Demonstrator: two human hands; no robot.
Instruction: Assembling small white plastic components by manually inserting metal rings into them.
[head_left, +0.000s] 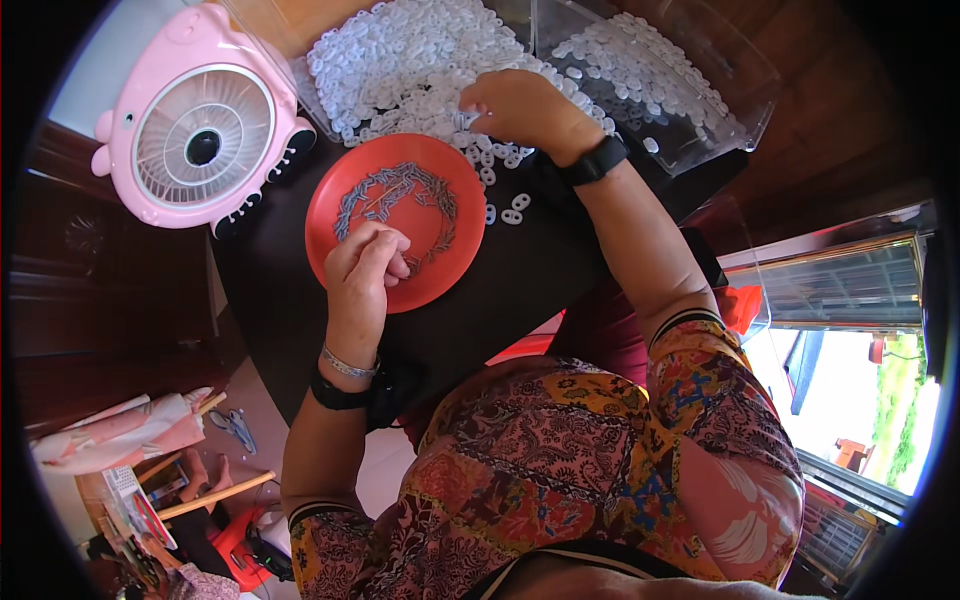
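A round red plate (330, 215) holds many small grey screw-like pins (447, 205), spread mostly in a ring. Over its near left part is my left hand (368, 255), thumb and fingers pressed together; whatever they hold is hidden. Beyond the plate, to the right, my right hand (520, 112) reaches to the edge of a big heap of white oval plastic pieces (405, 60). Its fingers are closed in a pinch, with a white piece at the fingertips. Two loose pieces (516, 208), each with two holes, lie on the dark table right of the plate.
A pink animal-shaped fan (165, 185) stands left of the plate. At the far right, a clear plastic bin (745, 100) holds more white pieces. The black tabletop (500, 290) ends just before my body. Another person's bare feet (205, 475) show at lower left.
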